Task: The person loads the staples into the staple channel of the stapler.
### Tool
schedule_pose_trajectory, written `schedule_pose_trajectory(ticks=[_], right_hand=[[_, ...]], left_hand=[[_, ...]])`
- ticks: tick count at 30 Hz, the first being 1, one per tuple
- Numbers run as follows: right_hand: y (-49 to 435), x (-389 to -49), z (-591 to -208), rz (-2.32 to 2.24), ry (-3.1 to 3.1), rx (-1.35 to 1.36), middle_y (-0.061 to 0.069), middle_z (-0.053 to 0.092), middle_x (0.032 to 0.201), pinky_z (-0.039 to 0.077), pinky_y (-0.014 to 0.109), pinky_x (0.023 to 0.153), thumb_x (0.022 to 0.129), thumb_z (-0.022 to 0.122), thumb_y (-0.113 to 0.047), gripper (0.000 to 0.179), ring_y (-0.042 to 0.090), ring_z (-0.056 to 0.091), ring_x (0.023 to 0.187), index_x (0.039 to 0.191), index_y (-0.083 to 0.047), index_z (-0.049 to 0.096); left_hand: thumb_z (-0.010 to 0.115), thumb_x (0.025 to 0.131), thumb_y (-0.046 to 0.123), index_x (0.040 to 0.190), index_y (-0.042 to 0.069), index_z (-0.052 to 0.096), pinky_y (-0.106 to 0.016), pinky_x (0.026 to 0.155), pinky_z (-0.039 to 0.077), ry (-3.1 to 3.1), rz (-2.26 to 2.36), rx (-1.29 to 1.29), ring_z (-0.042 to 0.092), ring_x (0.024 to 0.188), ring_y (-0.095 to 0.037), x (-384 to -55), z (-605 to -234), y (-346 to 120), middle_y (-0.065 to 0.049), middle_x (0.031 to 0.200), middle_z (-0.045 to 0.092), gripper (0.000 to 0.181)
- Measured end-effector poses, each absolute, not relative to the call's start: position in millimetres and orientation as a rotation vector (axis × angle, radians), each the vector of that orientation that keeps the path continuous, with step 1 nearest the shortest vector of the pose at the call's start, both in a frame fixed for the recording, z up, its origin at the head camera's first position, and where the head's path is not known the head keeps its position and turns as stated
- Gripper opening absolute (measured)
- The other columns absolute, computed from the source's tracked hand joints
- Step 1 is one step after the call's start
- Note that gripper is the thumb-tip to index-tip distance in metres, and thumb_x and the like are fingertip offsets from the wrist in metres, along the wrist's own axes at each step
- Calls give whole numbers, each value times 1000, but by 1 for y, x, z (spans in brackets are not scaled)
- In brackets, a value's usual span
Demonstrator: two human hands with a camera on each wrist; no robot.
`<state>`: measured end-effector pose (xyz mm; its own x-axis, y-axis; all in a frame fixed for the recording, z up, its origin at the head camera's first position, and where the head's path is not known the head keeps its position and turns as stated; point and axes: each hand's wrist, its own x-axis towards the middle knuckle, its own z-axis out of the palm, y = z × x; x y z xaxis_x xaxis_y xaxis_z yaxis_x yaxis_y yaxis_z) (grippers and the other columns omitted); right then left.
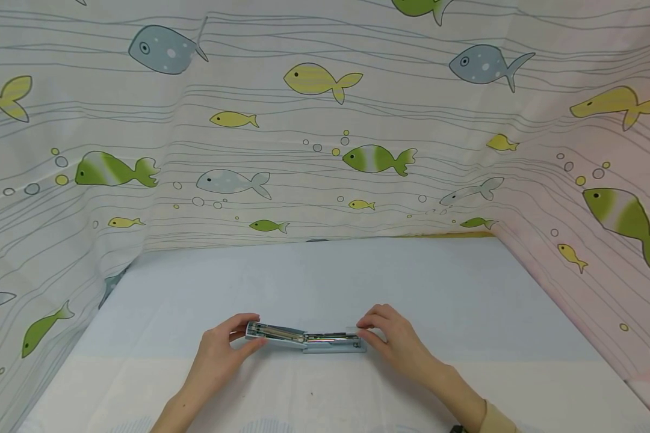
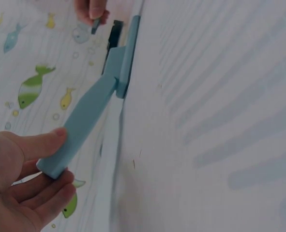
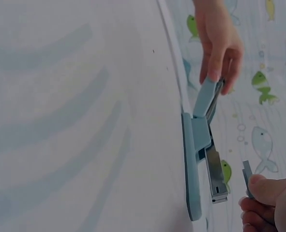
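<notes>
A light blue stapler [image 1: 333,348] lies on the table, its top arm [image 2: 82,123] swung far back to the left. My left hand [image 1: 222,349] grips the end of that arm between thumb and fingers. The metal magazine [image 3: 214,169] is exposed above the base, as the right wrist view shows. Between thumb and fingertips, my right hand [image 1: 398,340] pinches a small grey strip of staples [image 3: 248,178]. It is held just above the magazine's front end, with a gap between them in the right wrist view.
A pale blue and white cloth [image 1: 325,282] covers the table. Fabric printed with fish [image 1: 314,132] hangs behind it and along both sides. A small dark speck [image 1: 312,394] lies on the cloth in front of the stapler.
</notes>
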<state>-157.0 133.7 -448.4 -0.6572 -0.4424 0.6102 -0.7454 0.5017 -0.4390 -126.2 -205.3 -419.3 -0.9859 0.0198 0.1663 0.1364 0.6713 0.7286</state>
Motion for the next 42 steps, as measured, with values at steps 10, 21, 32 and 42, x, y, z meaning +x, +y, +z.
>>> schedule_pose_trajectory(ticks=[10, 21, 32, 42], right_hand=[[130, -157, -447, 989, -2334, 989, -8, 65, 94, 53, 19, 76, 87, 77, -10, 9, 7, 58, 90, 94, -11, 72], [126, -157, -451, 981, -2319, 1000, -8, 64, 94, 54, 19, 76, 85, 79, -8, 11, 7, 58, 90, 94, -10, 72], [122, -158, -454, 967, -2351, 993, -9, 64, 94, 53, 19, 75, 87, 78, -12, 10, 6, 57, 91, 94, -13, 72], [118, -158, -453, 969, -2333, 1020, -8, 64, 94, 52, 17, 75, 87, 78, -11, 9, 7, 57, 89, 93, -12, 71]], left_hand=[[85, 80, 19, 120, 13, 69, -45, 93, 57, -2727, -1198, -148, 72, 102, -21, -128, -421, -206, 2, 111, 73, 44], [85, 80, 21, 120, 14, 68, -45, 95, 56, -2734, -1215, -135, 71, 101, -21, -126, -419, -205, 2, 109, 74, 44], [85, 80, 19, 121, 13, 68, -44, 95, 57, -2729, -1215, -136, 71, 101, -19, -126, -419, -205, 2, 111, 73, 44], [85, 79, 16, 120, 11, 69, -40, 93, 58, -2712, -1178, -164, 71, 100, -19, -127, -422, -205, 0, 112, 73, 45]])
